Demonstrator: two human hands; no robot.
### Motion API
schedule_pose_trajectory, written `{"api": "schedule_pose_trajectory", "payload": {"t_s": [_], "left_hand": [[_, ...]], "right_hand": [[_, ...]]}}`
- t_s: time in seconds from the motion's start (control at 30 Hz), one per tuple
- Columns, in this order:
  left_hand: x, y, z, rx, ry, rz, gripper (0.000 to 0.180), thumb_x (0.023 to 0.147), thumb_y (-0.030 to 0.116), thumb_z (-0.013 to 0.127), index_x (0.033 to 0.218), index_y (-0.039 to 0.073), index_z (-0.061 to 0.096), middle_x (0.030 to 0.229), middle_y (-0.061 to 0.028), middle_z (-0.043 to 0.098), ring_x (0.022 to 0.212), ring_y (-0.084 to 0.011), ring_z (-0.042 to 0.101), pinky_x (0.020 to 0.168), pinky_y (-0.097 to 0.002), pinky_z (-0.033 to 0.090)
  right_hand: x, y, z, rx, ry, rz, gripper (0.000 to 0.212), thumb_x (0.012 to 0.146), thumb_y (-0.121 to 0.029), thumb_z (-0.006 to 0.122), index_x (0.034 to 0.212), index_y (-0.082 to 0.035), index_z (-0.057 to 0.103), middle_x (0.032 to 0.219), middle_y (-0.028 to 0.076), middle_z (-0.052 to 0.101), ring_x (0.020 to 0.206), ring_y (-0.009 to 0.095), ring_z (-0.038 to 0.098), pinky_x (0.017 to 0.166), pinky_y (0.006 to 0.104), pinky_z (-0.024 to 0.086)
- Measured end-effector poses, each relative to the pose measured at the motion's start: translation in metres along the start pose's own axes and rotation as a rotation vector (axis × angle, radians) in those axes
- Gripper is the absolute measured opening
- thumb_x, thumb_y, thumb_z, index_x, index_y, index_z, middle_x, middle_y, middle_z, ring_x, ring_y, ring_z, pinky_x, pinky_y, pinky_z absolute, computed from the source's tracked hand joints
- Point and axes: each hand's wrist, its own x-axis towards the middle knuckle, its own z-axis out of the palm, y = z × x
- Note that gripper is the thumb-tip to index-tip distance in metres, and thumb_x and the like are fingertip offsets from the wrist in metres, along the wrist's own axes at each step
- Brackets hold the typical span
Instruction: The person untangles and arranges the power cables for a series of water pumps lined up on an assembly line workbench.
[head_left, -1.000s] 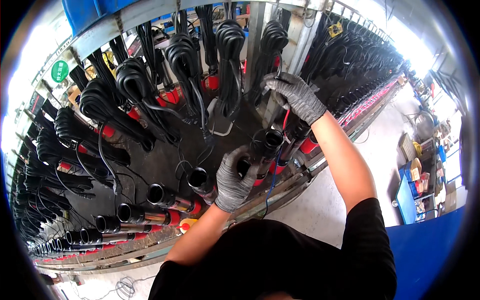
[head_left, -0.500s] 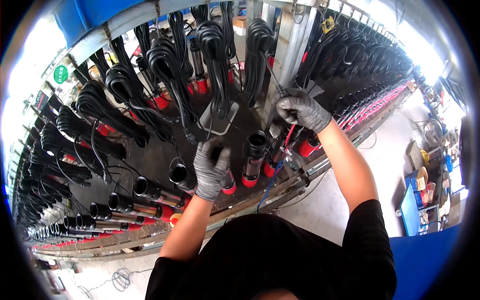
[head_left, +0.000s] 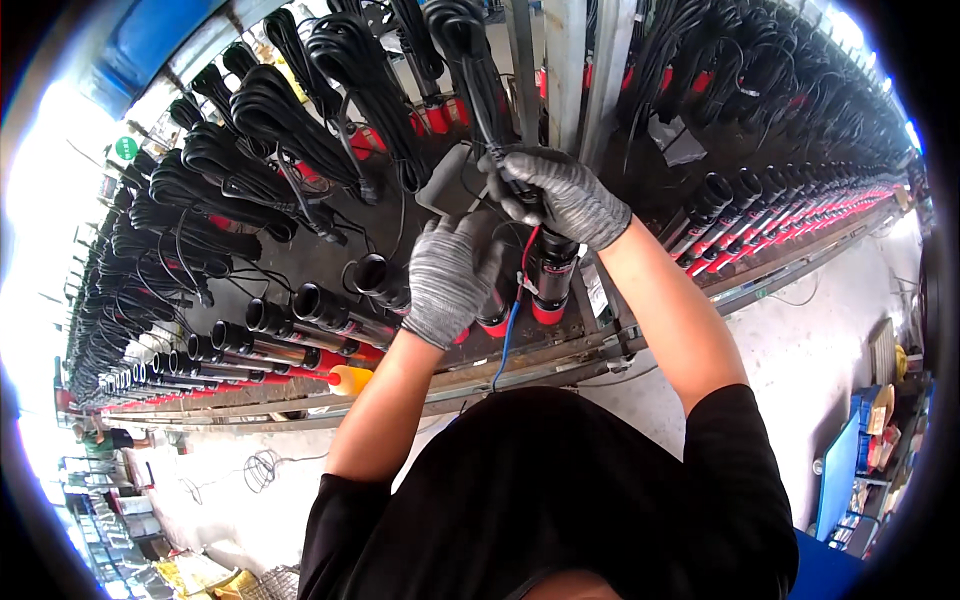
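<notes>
My right hand (head_left: 572, 200), in a grey knit glove, is closed around the black cable plug (head_left: 517, 186) at the lower end of a hanging coiled black cable (head_left: 468, 45). Just below it stands a black pump cylinder (head_left: 553, 268) with a red base. A red lead joined to a blue wire (head_left: 512, 325) runs down beside that cylinder. My left hand (head_left: 448, 275), gloved alike, is beside the right one, over the row of cylinders. Its fingers reach forward with the thumb apart, and I see nothing held in it. The fingertips are partly hard to make out.
More pump cylinders (head_left: 325, 308) line the rack's front edge on both sides. Coiled black cables (head_left: 285, 115) hang from the rail above. Metal posts (head_left: 565, 75) rise behind my hands. A yellow-handled tool (head_left: 350, 380) lies at the front ledge. A blue panel (head_left: 838, 480) stands at right.
The view has shifted. My right hand has come closer to the left, now over a cylinder with the plug. My left hand has lifted its fingers forward, beside the right hand.
</notes>
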Motion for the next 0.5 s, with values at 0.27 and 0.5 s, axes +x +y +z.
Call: {"api": "schedule_pose_trajectory", "payload": {"t_s": [0.27, 0.5], "left_hand": [[0.011, -0.006, 0.004, -0.251, -0.027, -0.127, 0.022, 0.092, 0.008, 0.066, 0.112, 0.003, 0.071, 0.095, -0.0180, 0.072, 0.087, -0.0303, 0.072, 0.079, -0.0354, 0.056], [0.006, -0.001, 0.014, -0.194, 0.127, -0.098, 0.015, 0.092, 0.008, 0.066, 0.106, 0.004, 0.071, 0.088, -0.0169, 0.071, 0.078, -0.0313, 0.071, 0.072, -0.0364, 0.056]], "right_hand": [[0.001, -0.001, -0.002, 0.032, -0.023, -0.017, 0.021, 0.093, -0.015, 0.066, 0.111, -0.005, 0.061, 0.071, 0.002, 0.055, 0.056, 0.010, 0.054, 0.045, 0.0222, 0.036], [-0.004, -0.008, 0.001, 0.043, 0.073, -0.007, 0.031, 0.089, -0.008, 0.067, 0.118, 0.000, 0.068, 0.070, 0.005, 0.063, 0.053, 0.010, 0.057, 0.047, 0.0218, 0.041]]}}
